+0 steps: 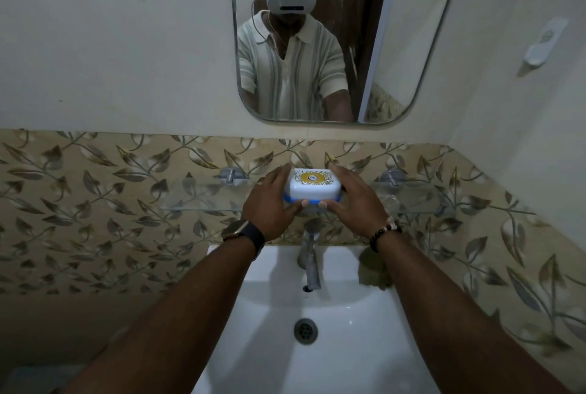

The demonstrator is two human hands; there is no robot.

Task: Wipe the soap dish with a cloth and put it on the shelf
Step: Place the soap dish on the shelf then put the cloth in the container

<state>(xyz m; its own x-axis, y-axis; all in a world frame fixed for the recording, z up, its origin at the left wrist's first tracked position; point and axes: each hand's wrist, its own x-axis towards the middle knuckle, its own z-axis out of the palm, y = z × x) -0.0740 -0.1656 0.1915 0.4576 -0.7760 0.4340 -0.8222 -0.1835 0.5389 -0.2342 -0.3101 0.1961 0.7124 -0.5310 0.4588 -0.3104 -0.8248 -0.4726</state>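
Note:
The soap dish (313, 185) is a white box with a blue base and a yellow round emblem on its lid. It is at the middle of the glass shelf (203, 200), level with the shelf's surface. My left hand (272, 203) grips its left side and my right hand (350, 200) grips its right side, thumbs under the front edge. I cannot tell whether the dish rests on the glass or hovers just above it. A yellowish cloth (374, 270) lies bunched on the basin's right rim, partly hidden by my right forearm.
A white basin (272, 308) with a metal tap (309, 257) sits below the shelf. Above hangs a mirror (320, 35) on the wall. Two chrome brackets (231, 175) hold the shelf. A white hook (543, 47) is on the right wall.

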